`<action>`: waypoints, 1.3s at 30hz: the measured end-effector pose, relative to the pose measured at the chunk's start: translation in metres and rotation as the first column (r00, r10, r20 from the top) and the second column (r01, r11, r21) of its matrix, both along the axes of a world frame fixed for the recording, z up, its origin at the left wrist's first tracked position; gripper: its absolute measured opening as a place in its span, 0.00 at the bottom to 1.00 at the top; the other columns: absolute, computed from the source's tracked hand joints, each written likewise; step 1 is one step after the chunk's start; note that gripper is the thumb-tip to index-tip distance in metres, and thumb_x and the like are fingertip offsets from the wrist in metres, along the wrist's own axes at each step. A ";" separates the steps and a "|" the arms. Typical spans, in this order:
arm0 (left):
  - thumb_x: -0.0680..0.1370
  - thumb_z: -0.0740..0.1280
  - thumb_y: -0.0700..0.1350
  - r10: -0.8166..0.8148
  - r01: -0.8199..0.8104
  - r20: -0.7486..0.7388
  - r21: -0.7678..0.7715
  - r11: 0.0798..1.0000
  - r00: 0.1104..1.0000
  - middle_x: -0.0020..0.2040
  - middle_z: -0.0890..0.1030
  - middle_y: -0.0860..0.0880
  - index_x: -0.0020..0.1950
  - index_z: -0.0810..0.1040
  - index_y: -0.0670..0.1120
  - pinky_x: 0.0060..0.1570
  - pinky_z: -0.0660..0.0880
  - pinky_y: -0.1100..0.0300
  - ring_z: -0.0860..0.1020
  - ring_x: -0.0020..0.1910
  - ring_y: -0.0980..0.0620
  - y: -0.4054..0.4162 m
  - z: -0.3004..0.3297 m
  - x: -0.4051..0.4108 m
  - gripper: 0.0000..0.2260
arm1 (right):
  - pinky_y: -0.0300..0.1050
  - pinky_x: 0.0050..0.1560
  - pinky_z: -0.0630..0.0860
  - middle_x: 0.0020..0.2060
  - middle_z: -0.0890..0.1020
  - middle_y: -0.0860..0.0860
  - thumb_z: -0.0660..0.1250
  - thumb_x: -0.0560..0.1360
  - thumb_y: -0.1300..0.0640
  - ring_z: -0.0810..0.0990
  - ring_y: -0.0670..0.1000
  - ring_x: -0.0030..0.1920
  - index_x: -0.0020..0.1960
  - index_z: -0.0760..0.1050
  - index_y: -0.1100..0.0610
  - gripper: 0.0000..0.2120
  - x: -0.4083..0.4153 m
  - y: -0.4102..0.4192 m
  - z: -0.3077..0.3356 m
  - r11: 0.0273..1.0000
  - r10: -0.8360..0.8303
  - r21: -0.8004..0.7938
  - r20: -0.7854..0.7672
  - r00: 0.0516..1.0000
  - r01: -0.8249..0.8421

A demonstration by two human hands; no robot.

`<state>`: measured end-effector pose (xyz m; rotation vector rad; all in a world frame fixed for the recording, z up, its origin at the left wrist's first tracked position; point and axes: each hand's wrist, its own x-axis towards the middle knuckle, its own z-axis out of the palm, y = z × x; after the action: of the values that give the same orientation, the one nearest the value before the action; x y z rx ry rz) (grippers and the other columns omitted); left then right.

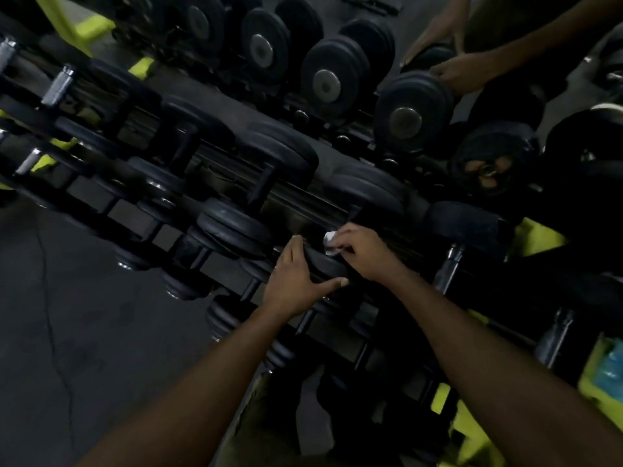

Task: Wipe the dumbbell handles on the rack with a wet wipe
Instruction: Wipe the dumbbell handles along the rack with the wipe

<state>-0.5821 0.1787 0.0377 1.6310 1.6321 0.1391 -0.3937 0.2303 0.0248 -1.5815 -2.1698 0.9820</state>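
Dim, blurry view. My left hand (296, 281) is wrapped over a black dumbbell head (323, 266) on the near tier of the rack (135, 214), thumb curled under its edge, steadying it. My right hand (362, 251) pinches a small white wet wipe (329, 242) in curled fingers, right at the spot where the handle should meet that head; the handle itself is hidden by my hands. Both hands sit just beside each other on the same dumbbell. The dumbbell looks heavy and rigid, so best braced by the head, not lifted. The wipe is soft, limp and light; I'd bunch it round the bar. Another person's hands (451, 67) hold a dumbbell far right.
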 end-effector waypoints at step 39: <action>0.68 0.64 0.77 -0.065 0.050 -0.131 -0.112 0.992 0.989 0.83 0.41 0.46 0.82 0.35 0.44 0.79 0.46 0.43 0.44 0.82 0.49 0.003 0.004 0.003 0.60 | 0.48 0.50 0.80 0.43 0.85 0.45 0.74 0.67 0.44 0.83 0.49 0.47 0.47 0.82 0.48 0.12 -0.015 -0.010 -0.016 0.472 -0.875 -0.406 -0.111 0.471 0.782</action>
<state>-0.5790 0.1818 0.0412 1.6317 1.6604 -0.0900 -0.4089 0.2202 0.0089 -2.1049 -0.7691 1.0934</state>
